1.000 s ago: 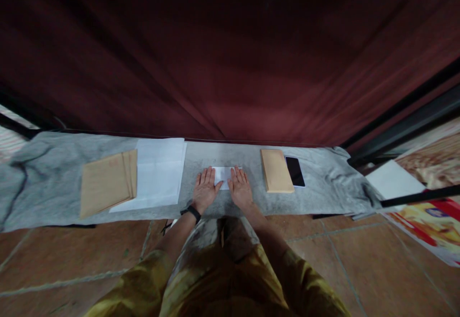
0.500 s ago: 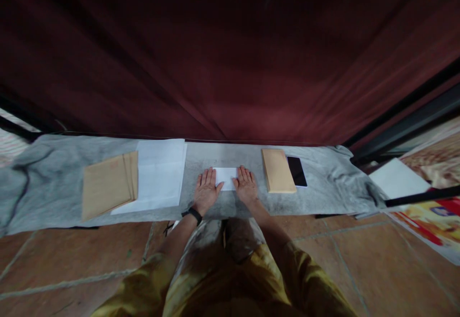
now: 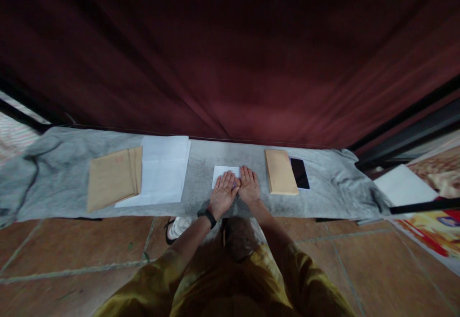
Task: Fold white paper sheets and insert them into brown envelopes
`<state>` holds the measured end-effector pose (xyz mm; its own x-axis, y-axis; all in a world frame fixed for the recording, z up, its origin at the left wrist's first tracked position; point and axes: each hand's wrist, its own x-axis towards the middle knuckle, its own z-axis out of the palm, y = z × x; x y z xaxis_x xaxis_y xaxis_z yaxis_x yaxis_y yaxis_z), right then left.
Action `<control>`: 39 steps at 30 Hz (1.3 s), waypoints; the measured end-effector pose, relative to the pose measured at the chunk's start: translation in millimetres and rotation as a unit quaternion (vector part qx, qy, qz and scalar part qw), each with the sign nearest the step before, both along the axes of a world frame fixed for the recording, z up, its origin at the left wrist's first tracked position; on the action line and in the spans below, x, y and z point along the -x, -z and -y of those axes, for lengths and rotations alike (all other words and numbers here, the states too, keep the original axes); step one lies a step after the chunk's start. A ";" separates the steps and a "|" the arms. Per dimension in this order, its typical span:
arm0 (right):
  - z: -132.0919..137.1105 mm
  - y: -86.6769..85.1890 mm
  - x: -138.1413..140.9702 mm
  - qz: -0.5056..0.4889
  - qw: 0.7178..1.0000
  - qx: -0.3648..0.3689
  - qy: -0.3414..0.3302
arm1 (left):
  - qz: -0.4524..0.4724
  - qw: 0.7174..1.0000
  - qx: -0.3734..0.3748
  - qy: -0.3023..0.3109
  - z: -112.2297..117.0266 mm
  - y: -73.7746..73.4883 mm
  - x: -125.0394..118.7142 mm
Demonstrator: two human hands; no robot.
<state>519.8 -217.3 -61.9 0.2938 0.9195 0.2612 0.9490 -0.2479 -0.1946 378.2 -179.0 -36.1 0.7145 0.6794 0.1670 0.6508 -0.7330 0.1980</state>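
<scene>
A small folded white sheet of paper [image 3: 217, 171] lies flat on the grey cloth near the middle of the table. My left hand [image 3: 223, 194], with a black band on its wrist, presses flat over the paper and hides much of it. Beside it, my right hand [image 3: 249, 186] lies flat at the paper's right edge, fingers stretched forward. The two thumbs are close together. Neither hand has its fingers wrapped round anything.
Left of the hands lie large white sheets [image 3: 163, 168], partly under several brown envelopes [image 3: 111, 178]. To the right are a stack of tan envelopes [image 3: 281, 172] and a dark phone [image 3: 299, 173]. A grey cloth [image 3: 334, 183] covers the narrow table; a dark red curtain [image 3: 230, 68] hangs behind.
My left hand has moved right across the paper, from its left edge to close beside my right hand. My right hand has stayed at the right edge. The view has shifted slightly.
</scene>
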 end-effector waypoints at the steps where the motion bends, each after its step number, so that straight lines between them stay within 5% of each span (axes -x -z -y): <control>1: 0.1 0.2 0.3 0.001 1.000 -0.005 0.002 | -0.001 1.000 -0.002 -0.003 -0.6 1.3 1.8; 27: -0.6 -6.6 3.2 -0.006 1.000 0.000 0.011 | -0.022 0.993 -0.024 -0.110 11.2 3.3 64.2; 39: 1.0 -4.2 2.8 -0.014 1.000 -0.015 0.006 | -0.019 0.998 0.020 -0.057 -30.3 -1.7 1.5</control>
<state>517.0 -218.4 -57.6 0.3131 0.9075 0.2800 0.9400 -0.2539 -0.2280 376.7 -148.7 -34.4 0.6367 0.7628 0.1128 0.7375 -0.6451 0.1997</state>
